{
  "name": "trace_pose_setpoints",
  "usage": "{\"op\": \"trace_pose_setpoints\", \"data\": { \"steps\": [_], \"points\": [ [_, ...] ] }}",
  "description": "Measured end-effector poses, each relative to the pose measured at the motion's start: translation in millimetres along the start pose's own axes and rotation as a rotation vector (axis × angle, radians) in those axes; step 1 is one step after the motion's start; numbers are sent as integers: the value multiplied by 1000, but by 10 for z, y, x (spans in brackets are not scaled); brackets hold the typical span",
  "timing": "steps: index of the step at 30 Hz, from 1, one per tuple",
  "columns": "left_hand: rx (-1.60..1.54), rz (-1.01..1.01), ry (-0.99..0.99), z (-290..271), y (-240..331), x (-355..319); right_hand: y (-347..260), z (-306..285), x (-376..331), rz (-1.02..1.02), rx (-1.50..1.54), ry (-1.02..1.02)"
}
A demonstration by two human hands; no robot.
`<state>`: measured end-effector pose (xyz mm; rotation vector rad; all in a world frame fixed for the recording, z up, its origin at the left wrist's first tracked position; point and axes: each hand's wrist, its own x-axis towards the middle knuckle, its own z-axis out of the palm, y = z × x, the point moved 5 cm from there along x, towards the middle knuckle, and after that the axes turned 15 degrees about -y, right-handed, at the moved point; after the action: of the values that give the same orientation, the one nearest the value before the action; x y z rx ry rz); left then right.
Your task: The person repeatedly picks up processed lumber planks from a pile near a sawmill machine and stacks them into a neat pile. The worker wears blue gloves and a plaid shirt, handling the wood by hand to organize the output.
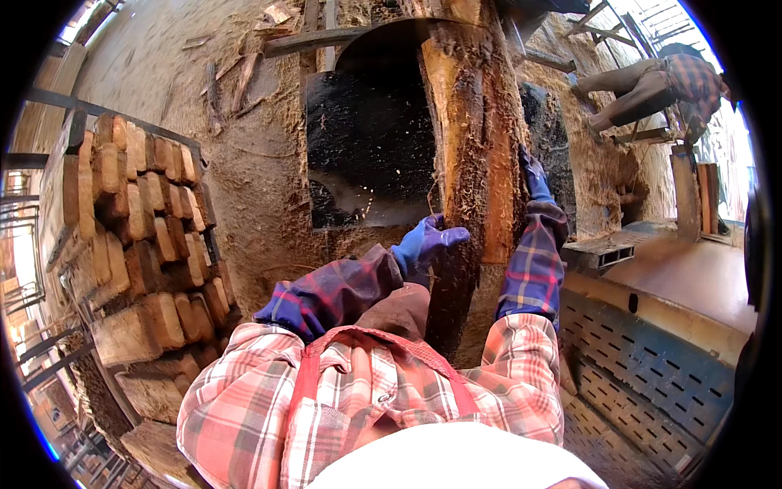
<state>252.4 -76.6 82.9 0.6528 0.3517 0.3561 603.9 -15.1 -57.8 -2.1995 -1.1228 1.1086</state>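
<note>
A long, rough log [468, 122] with orange-brown wood and strips of bark runs away from me down the middle. My left hand [428, 244], in a blue glove, grips its near left edge, thumb lying across the top. Farther along, my right hand [536, 179], also blue-gloved, lies against the log's right side, fingers stretched forward. The log partly hides those fingertips. Beneath the log is a black metal plate [366, 147] wet or dusted with chips. A dark, round-edged shape [383, 45] shows at the plate's far end; I cannot tell what it is.
Stacked wood blocks [155, 236] fill a metal rack on the left. Sawdust and bark scraps [244, 81] cover the ground. At the right stand a perforated blue metal panel [652, 367] and a brown tabletop [692, 277]. A person [676, 90] bends over at the far right.
</note>
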Motion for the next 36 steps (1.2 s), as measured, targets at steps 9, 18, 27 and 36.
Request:
{"op": "trace_pose_setpoints", "data": {
  "steps": [9,18,27,36],
  "points": [
    [-18,11,164,148,-61,-359,-354,327,-418,56,172,-145],
    [481,-29,702,-728,2786,-696,-1331,192,-1417,-48,377,-123],
    [1318,-396,298,-336,525,56,-1238,77,-1845,-116,704,-561],
    [637,-400,231,128,-272,-659,-717,190,-2961,-139,696,-286]
  ]
}}
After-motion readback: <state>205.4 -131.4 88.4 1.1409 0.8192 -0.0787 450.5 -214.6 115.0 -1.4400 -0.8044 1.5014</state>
